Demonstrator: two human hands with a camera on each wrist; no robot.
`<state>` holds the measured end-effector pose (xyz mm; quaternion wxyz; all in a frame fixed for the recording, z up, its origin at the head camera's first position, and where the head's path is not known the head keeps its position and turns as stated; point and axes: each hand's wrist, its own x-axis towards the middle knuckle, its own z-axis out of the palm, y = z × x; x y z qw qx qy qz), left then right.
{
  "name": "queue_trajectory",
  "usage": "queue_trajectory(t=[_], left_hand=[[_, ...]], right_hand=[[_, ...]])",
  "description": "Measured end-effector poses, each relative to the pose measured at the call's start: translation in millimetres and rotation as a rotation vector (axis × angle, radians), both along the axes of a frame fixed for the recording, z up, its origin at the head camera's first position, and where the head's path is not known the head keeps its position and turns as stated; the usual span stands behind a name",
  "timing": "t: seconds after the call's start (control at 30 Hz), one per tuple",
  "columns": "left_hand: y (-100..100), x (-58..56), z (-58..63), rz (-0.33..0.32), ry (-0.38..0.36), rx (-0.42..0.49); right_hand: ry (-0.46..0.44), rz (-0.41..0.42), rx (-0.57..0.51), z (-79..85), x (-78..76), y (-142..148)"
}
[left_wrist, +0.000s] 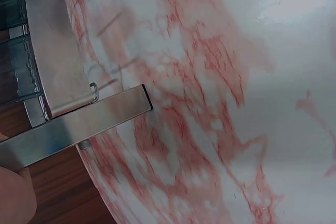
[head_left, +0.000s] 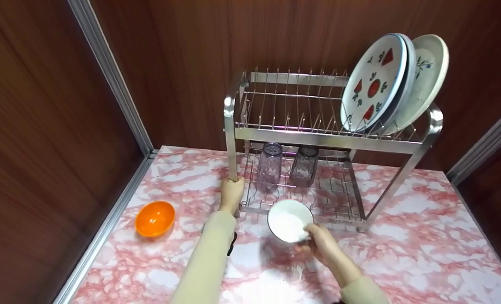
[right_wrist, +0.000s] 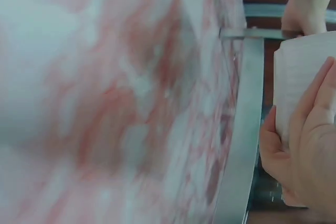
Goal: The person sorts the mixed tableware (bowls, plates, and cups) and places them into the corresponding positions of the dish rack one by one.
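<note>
My left hand (head_left: 232, 193) grips the front left post of a metal two-tier dish rack (head_left: 326, 138). In the left wrist view the lower end of that post (left_wrist: 100, 121) shows, with part of the hand at the edge. My right hand (head_left: 323, 242) holds a white bowl (head_left: 289, 220) by its rim, thumb at the inside edge. The bowl is in front of the lower tier, its opening towards the head camera. Seen from the right wrist, the fingers lie along the bowl's ribbed outer side (right_wrist: 296, 77).
Two upside-down-looking glasses, one purplish (head_left: 270, 164) and one grey (head_left: 304, 166), stand on the lower tier. Several plates (head_left: 375, 84) lean at the upper tier's right end. An orange bowl (head_left: 155, 218) sits left on the marbled table (head_left: 402, 253). Brown panels (head_left: 183, 63) surround the table.
</note>
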<state>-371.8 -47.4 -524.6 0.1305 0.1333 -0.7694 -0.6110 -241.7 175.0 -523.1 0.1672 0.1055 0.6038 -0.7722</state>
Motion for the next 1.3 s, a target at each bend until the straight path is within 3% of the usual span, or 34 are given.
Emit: queue_trajectory(t=[0.17,0.27,0.4,0.53,0.63,0.73,1.0,1.3], left_hand=[[-1,-0.6,0.1,-0.008,0.027,0.001],[-1,-0.4,0.6,-0.011,0.029,-0.01],[1,0.3,1.7,0.003,0.032,-0.017],[1,-0.2,2.7,0.014,0.04,-0.014],[1,-0.6,2.1,0.006,0.034,-0.017],[1,-0.4,0.9,0.004,0.023,-0.023],[1,-0.5,-0.7,0.018,0.048,-0.047],[-1,-2.9,-1.3,0.009,0.04,-0.05]], right_hand=[[0.078,-0.036,-0.026,3.3,-31.8,-24],[0.122,-0.079,0.025,5.3,-50.4,-37],[0.164,-0.185,0.162,8.4,-71.6,-55],[0.228,-0.284,0.427,11.1,-87.1,-73],[0.272,-0.339,0.688,10.5,-94.0,-83],[0.293,-0.367,0.864,6.2,-99.0,-90],[0.363,-0.398,0.978,-5.2,-108.1,-104],[0.337,-0.366,1.07,-1.3,-115.1,-124]])
